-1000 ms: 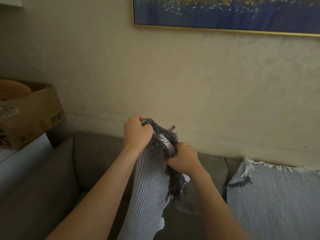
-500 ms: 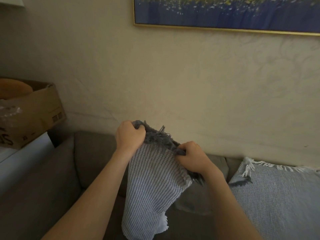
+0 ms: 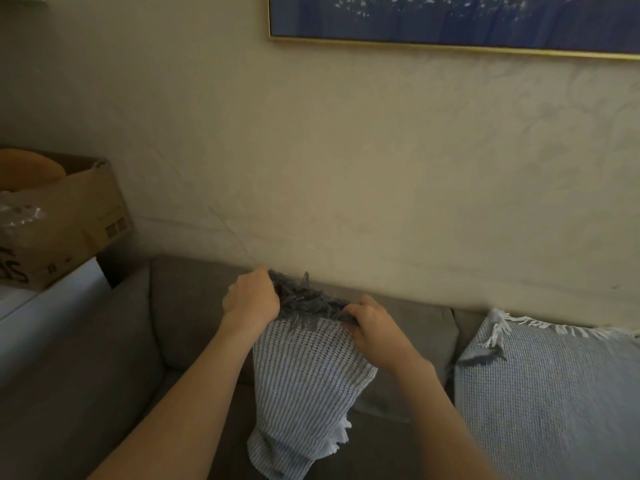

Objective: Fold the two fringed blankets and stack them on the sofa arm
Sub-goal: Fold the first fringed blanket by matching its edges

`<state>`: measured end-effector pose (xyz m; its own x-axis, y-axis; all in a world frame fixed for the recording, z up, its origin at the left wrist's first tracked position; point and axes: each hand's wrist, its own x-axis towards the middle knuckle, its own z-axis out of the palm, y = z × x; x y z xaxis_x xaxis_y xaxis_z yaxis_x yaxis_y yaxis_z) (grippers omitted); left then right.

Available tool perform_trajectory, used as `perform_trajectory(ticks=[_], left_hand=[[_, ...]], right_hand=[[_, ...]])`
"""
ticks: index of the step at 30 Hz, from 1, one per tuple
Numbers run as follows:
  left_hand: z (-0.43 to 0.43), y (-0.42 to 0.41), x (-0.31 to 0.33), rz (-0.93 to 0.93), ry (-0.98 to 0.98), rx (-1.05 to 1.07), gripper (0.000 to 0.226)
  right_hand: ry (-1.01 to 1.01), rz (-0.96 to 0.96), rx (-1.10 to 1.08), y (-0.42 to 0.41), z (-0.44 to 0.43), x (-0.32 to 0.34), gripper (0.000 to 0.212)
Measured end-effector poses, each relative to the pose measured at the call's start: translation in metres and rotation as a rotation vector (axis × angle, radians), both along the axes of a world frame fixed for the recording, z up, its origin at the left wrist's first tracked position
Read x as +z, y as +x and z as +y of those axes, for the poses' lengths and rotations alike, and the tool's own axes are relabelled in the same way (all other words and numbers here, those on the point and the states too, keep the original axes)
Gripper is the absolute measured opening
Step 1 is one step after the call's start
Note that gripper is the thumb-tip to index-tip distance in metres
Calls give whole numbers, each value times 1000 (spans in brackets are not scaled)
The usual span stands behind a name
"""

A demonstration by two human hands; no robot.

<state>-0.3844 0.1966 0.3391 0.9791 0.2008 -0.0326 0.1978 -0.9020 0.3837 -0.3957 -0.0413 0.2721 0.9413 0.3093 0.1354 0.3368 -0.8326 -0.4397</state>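
Observation:
I hold a striped grey-and-white blanket with a dark grey fringe along its top edge, hanging in front of the sofa back. My left hand grips the fringed edge at its left end. At the right end of that edge my right hand is closed on it too. The cloth hangs down doubled, its white-fringed lower corner near the seat. A second, pale blue blanket with white fringe lies spread over the sofa back and seat at the right. The grey sofa arm is at the left.
The grey sofa stands against a beige wall. A cardboard box sits on a white surface beyond the sofa arm. A framed blue picture hangs on the wall above.
My hands have moved apart along the fringed edge, spreading the striped blanket wider, and have dropped slightly lower toward the sofa back.

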Motion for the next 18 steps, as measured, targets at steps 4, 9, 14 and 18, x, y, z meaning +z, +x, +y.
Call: perform_trajectory(ticks=[4, 9, 14, 18], left_hand=[[-2, 2, -3, -75, -4, -14, 27], [0, 11, 1, -164, -175, -76, 10], [-8, 19, 24, -388, -296, -35, 15], [-3, 34, 56, -572, -458, 72, 27]], right_hand=[[24, -8, -19, -3, 0, -8, 15], [-23, 66, 46, -5, -4, -3, 10], [-246, 6, -37, 4, -8, 9, 14], [-211, -261, -231, 13, -3, 57, 34]])
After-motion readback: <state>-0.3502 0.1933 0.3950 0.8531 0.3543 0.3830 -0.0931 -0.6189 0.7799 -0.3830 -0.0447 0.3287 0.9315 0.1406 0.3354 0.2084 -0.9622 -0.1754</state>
